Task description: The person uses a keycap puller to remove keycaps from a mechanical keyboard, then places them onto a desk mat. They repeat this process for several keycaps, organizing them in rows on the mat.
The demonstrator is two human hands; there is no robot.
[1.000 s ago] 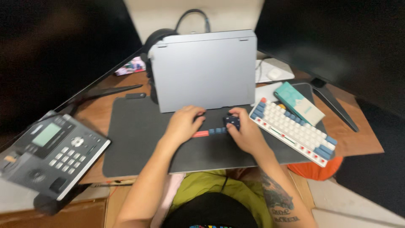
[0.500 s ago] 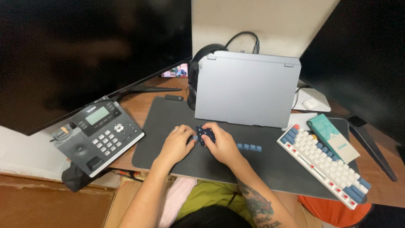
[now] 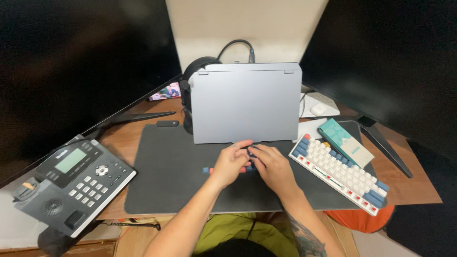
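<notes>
My left hand and my right hand meet fingertip to fingertip on the dark grey desk mat, just in front of a closed grey laptop. A small dark blue piece shows between the fingers. My right hand's fingers curl around it, and my left fingertips touch it or lie very close. Under the hands is a short row of loose keycaps, blue and red, mostly hidden by my left hand.
A white keyboard with blue and red keys lies slanted at the right, a teal box behind it. A grey desk phone sits at the left edge. Black headphones stand behind the laptop. Dark monitors flank both sides.
The view has swung about. Both hands have moved with the dark blue piece, close up to the laptop's front edge, over the keycap row.
</notes>
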